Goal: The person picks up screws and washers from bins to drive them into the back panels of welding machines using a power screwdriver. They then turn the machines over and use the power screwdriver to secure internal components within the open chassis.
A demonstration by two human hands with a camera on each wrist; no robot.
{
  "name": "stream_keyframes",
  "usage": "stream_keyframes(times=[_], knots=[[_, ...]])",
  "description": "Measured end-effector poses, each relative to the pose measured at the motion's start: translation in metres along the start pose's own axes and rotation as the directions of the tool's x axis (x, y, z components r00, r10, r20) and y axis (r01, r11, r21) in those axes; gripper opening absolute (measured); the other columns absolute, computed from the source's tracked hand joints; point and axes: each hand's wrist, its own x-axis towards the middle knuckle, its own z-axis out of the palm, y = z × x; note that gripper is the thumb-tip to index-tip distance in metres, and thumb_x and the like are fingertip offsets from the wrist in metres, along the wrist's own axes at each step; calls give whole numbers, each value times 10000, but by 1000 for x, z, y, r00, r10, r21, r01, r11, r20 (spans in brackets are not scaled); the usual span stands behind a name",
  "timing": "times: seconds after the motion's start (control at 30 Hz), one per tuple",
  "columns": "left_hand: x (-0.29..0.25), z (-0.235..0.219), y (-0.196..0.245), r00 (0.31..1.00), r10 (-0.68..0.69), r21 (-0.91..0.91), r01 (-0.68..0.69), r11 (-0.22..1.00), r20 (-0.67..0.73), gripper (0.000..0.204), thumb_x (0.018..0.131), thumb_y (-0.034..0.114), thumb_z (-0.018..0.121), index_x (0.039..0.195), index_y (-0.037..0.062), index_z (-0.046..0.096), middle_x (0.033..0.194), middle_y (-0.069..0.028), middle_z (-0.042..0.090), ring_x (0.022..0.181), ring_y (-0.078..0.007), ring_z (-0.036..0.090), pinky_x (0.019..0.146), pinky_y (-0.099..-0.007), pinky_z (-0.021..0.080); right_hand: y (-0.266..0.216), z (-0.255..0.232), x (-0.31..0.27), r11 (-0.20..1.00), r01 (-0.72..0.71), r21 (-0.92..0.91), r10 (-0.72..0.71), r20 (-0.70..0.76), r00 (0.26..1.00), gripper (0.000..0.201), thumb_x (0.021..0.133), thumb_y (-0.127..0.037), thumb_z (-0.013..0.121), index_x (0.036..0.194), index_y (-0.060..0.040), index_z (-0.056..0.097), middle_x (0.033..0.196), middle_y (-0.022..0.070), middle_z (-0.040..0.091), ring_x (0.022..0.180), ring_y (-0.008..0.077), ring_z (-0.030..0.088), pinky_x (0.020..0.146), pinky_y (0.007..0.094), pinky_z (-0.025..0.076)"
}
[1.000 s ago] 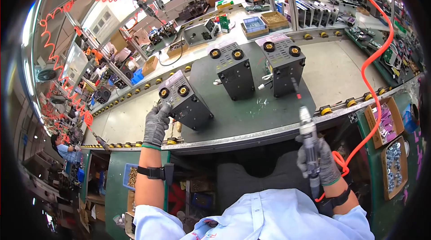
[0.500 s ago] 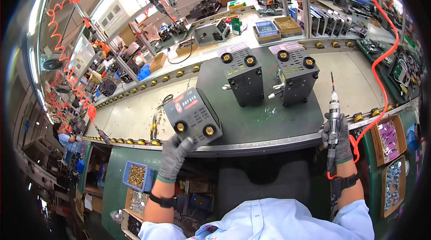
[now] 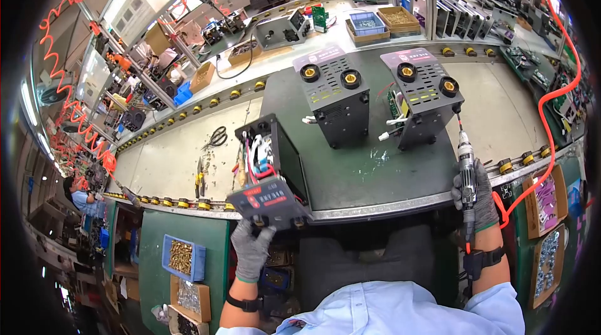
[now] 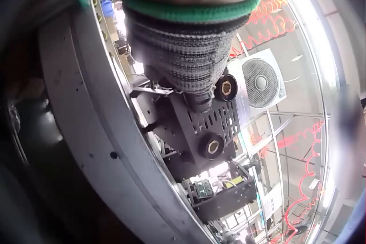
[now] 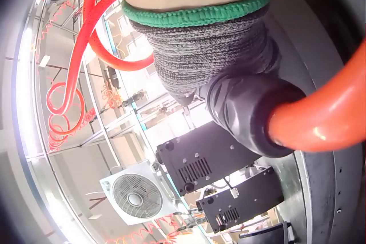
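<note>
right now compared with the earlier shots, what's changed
The left black box has turned: its open, wired side now shows and its sockets face the person. The left hand remains at its socket end. The right hand, still gripping the power driver, has moved rightward. The middle box and right box stand as before.

Left forearm (image 3: 240, 320) and right forearm (image 3: 492, 277) reached forward, well apart. Left hand (image 3: 251, 250), gloved, pointed ahead, fingertips partly hidden. Right hand (image 3: 477, 192), also gloved, farther forward in head view; fingers curled in a grip.
</note>
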Motion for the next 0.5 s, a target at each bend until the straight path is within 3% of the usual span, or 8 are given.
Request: stream_keyframes(times=[0.13, 0.2, 0.27, 0.4, 0.5], knots=[[82, 0, -25, 987, -157, -9, 157, 988, -35, 224, 890, 121, 789, 1038, -11, 685, 859, -14, 656, 784, -128, 584, 720, -312, 519, -3, 3, -1, 1000, -29, 2, 29, -26, 999, 666, 998, -614, 569, 1295, -18, 555, 813, 129, 692, 595, 275, 690, 416, 382, 607], [120, 7, -5, 993, -118, 18, 118, 993, -16, 191, 929, 141, 761, 1007, -20, 695, 811, -3, 657, 719, -101, 567, 659, -298, 503, -1, 5, -1, 1000, -16, 1, 16, -27, 1000, 672, 995, -617, 570, 1285, -10, 560, 814, 130, 692, 597, 272, 691, 419, 381, 608], [148, 14, -22, 996, -92, 17, 92, 996, -8, 214, 953, 166, 749, 1016, -32, 700, 825, -13, 684, 707, -78, 571, 651, -282, 503, -1, 8, -3, 1000, -3, -2, 2, -59, 998, 668, 994, -618, 573, 1276, -13, 568, 815, 127, 693, 591, 266, 687, 419, 376, 607], [172, 18, -25, 997, 56, -128, -62, 990, -48, 251, 952, 191, 756, 1059, -32, 714, 847, -22, 716, 731, -77, 592, 663, -272, 498, 1, 10, -4, 1000, 17, 0, -17, -67, 998, 655, 991, -618, 578, 1262, -21, 578, 812, 123, 695, 604, 259, 688, 417, 374, 604], [167, 8, -12, 998, -69, 73, 69, 995, 8, 274, 917, 205, 787, 1057, -23, 729, 846, -27, 715, 723, -74, 585, 681, -279, 504, 0, 1, 0, 1000, -9, 17, 9, -25, 1000, 638, 986, -617, 586, 1255, -38, 585, 827, 129, 703, 621, 273, 692, 431, 396, 613]])
